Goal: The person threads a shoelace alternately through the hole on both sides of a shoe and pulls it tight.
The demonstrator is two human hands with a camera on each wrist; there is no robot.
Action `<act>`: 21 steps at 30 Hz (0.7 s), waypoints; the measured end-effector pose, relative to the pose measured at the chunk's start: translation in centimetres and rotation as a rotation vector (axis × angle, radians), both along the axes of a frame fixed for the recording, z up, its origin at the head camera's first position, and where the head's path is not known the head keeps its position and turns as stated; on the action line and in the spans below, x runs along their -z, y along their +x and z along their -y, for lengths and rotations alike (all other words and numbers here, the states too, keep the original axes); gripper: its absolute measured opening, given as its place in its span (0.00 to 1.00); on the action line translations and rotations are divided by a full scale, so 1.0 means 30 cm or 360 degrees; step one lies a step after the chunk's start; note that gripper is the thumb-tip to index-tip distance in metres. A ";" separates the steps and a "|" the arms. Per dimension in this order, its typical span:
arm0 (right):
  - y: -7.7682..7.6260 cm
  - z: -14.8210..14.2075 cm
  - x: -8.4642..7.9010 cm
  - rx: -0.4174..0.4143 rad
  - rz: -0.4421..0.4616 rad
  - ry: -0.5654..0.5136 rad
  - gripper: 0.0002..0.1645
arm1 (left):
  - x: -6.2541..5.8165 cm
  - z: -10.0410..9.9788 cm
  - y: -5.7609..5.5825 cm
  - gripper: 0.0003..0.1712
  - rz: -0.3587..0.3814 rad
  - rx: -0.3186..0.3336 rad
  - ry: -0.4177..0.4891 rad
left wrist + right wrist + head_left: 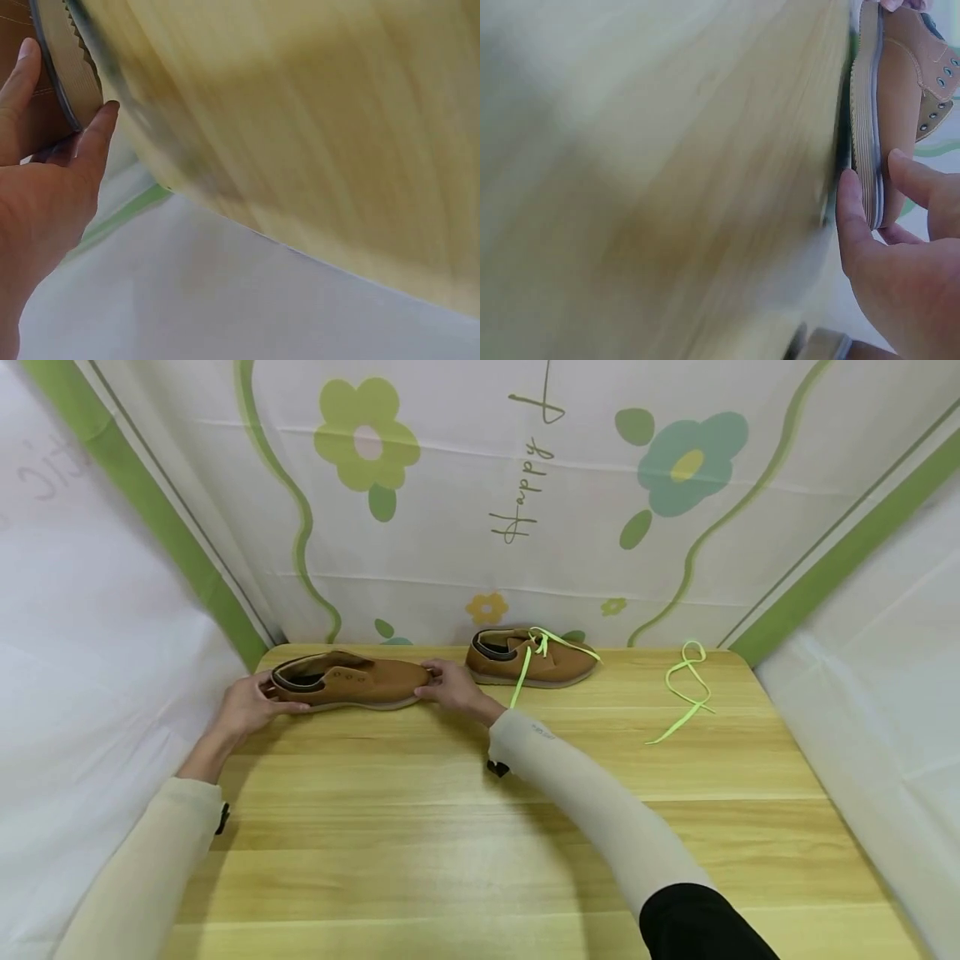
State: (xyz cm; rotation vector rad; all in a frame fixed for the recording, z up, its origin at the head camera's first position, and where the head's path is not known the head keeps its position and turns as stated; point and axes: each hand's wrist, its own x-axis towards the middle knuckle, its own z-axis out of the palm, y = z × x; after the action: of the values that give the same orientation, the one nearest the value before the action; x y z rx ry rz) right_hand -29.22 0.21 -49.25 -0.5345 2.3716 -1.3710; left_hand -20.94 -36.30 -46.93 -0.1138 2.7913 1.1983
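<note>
A brown lace-up shoe (382,681) with bare eyelets is held level at the back left of the table, its toe toward the right. My left hand (249,706) grips it round the heel; in the left wrist view the thumb lies on the upper and a finger reaches the sole edge. At the other end my right hand (453,687) pinches the toe, thumb on the upper and a finger on the ridged sole (864,127). Just right of that hand stands the second brown shoe (558,664), with a neon yellow lace (522,677) threaded and its ends hanging loose.
A loose neon yellow lace (686,693) lies curled at the back right of the wooden table (420,860). Behind the table's far edge hangs a white curtain (450,468) printed with flowers. White cloth walls (885,693) flank both sides.
</note>
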 end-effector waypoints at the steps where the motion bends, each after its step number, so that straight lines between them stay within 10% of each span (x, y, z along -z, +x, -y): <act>1: 0.002 -0.014 -0.006 -0.0007 -0.0019 0.0020 0.36 | -0.002 -0.009 0.001 0.52 -0.0010 0.0011 -0.0004; 21: 0.136 -0.397 -0.097 -0.0036 -0.0046 0.0059 0.37 | -0.097 -0.272 0.065 0.44 -0.0248 0.0330 -0.0131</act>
State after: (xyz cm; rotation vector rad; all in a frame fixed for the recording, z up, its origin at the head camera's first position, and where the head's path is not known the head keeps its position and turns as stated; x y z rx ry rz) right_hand -25.14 12.14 -46.33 -0.5727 2.4016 -1.3153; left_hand -18.98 -28.13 -44.01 0.2674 2.8960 1.0872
